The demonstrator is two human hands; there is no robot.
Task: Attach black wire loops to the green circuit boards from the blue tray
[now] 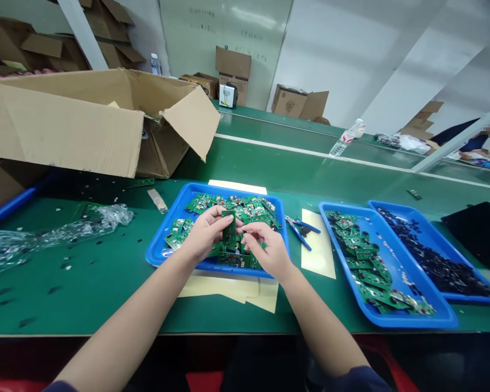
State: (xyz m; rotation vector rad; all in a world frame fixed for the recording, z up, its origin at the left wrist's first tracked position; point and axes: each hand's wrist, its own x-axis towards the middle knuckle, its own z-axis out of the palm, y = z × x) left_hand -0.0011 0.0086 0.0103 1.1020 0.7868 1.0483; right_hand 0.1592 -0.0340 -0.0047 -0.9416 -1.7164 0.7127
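Observation:
My left hand [206,233] is closed on a small green circuit board [229,233], held up between thumb and fingers above the middle blue tray [155,247]. Close by the board's right edge is my right hand [266,246], its thumb and fingertips drawn together. Whatever they pinch, if anything, is too small to make out. Beneath both hands, many loose circuit boards [249,207] with tiny parts fill the tray. Blue-handled cutting pliers [302,231] lie just right of the tray, on a yellowish paper sheet [319,256].
On the right, one blue tray [416,321] holds circuit boards and another [453,296] small black pieces. A large open cardboard box [65,125] stands at left, above crumpled clear plastic [106,218]. A water bottle [347,139] stands on the ledge behind. A person's arm [457,133] shows far right.

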